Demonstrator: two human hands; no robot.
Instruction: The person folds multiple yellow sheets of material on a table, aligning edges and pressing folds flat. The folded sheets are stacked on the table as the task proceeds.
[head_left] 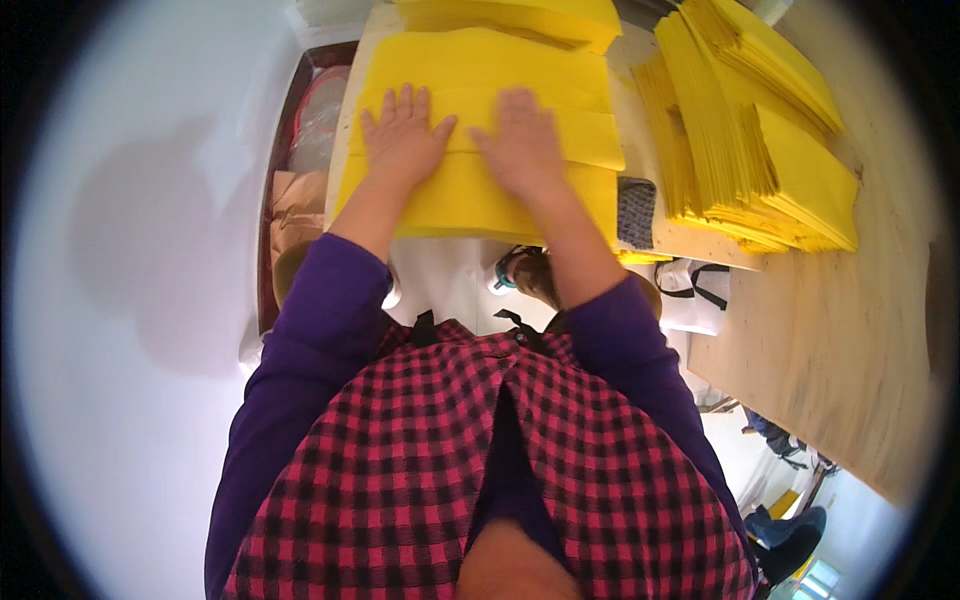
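Yellow sheets (480,65) of what looks like felt or paper lie in overlapping layers across the wooden table in front of me. My left hand (404,135) rests flat on them toward the left side, its fingers spread. Beside it, my right hand (524,145) also lies over the sheets with fingers stretched out, slightly blurred by motion. Neither hand grips anything. Crosswise edges of the layers run beneath and between both hands. The lowest layer reaches the table's near edge.
Thick stacks of folded yellow pieces (745,130) stand to the right on the wooden tabletop (800,320). A dark grey knitted cloth (636,212) lies beside the sheets. At the left, a dark-framed box (268,230) holds brown paper (298,205). A white bag (692,300) with black handles sits below the table edge.
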